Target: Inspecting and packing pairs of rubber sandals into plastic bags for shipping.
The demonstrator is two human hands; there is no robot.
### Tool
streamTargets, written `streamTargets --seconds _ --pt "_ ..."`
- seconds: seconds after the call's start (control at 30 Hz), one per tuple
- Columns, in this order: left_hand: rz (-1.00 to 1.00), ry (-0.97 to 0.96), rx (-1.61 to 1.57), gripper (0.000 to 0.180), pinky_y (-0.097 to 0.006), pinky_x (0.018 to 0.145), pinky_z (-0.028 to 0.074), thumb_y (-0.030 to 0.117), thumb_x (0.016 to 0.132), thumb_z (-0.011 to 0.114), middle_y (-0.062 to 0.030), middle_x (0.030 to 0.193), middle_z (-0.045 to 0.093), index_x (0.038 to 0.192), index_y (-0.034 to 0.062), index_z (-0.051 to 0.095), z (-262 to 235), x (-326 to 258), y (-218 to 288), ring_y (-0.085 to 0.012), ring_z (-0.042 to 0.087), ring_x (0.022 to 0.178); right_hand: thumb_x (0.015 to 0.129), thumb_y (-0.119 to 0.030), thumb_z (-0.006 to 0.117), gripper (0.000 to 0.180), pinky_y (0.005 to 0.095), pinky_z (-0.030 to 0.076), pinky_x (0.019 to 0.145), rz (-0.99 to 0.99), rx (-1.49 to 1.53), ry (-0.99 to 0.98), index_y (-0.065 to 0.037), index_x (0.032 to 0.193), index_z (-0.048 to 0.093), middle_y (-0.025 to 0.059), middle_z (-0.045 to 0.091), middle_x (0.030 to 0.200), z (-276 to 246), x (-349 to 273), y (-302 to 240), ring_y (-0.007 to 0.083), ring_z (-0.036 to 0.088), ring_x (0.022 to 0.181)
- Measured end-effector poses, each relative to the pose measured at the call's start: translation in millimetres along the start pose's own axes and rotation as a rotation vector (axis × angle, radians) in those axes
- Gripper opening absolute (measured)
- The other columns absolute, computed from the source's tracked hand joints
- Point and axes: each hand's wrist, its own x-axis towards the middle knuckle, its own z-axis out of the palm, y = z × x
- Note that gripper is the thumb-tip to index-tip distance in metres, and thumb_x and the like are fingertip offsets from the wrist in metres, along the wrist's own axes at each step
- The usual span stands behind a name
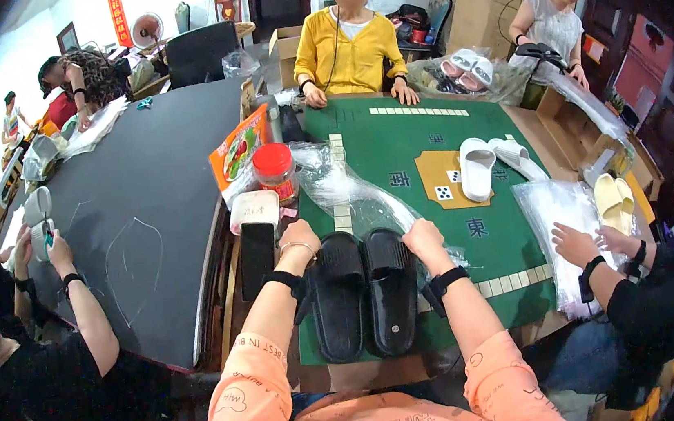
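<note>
A pair of black slippers (341,313) lies side by side on the green table in front of me, toes pointing away. My left hand (300,238) is closed beside the toe end of the left slipper, fingers curled; what they hold, if anything, is hidden. My right hand (424,239) is closed at the toe end of the right slipper, close to the lower end of a stack of clear plastic bags (350,178). Its grip is also hidden. A black phone (258,260) lies left of my left hand.
A red-lidded jar (274,173), white box (254,209) and orange packet (239,157) stand left of the bags. White slippers (478,169) lie on the green table (362,138). At right, another person's hands (575,244) rest near clear bags (547,217) and yellow slippers (615,202).
</note>
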Motion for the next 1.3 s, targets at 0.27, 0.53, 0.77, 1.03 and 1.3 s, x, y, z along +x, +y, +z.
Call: streamTargets --seconds 0.27,0.53,0.77,1.03,1.3 --pt "0.002 -0.030 0.036 0.023 -0.040 0.081 0.048 0.012 0.077 0.053 -0.0188 0.101 0.061 0.095 0.0009 0.063 -7 2 1 -0.0322 0.059 0.097 0.069 -0.018 0.064 0.021 0.0411 0.049 0.074 -0.073 -0.036 0.043 -0.004 0.084 0.066 0.0187 0.063 0.088 -6 0 -2 0.0341 0.061 0.086" --pt "0.016 0.028 0.042 0.022 -0.039 0.080 0.048 0.012 0.077 0.052 -0.0183 0.101 0.061 0.094 0.0022 0.063 1 -8 0 -0.0323 0.058 0.097 0.074 -0.018 0.059 0.019 0.0429 0.049 0.073 -0.106 -0.038 0.077 -0.005 0.086 0.064 0.0196 0.062 0.089 6 -6 2 0.0345 0.060 0.085" --pt "0.274 0.047 -0.905 0.013 -0.030 0.058 0.049 0.012 0.078 0.061 -0.0122 0.073 0.064 0.078 -0.0004 0.055 39 26 7 -0.0193 0.063 0.067 0.085 -0.017 0.050 0.016 0.0415 0.045 0.069 -0.482 0.565 0.236 -0.001 0.088 0.049 0.0192 0.060 0.080 27 0 -27 0.0365 0.058 0.076" --pt "0.334 -0.052 -1.245 0.006 -0.019 0.045 0.036 0.009 0.085 0.055 -0.0061 0.075 0.063 0.086 0.0035 0.053 67 12 39 -0.0052 0.044 0.050 0.088 -0.013 0.049 0.008 0.0217 0.042 0.059 -0.288 1.032 -0.198 -0.005 0.089 0.049 0.0027 0.055 0.072 40 7 -37 0.0092 0.052 0.065" --pt "0.342 -0.086 -1.264 0.012 -0.017 0.045 0.028 0.015 0.084 0.057 0.0041 0.067 0.054 0.089 0.0050 0.060 65 -1 40 -0.0018 0.038 0.050 0.085 -0.012 0.053 0.011 0.0247 0.041 0.057 -0.357 1.102 -0.093 -0.001 0.084 0.052 0.0023 0.055 0.069 49 1 -35 0.0098 0.050 0.061"
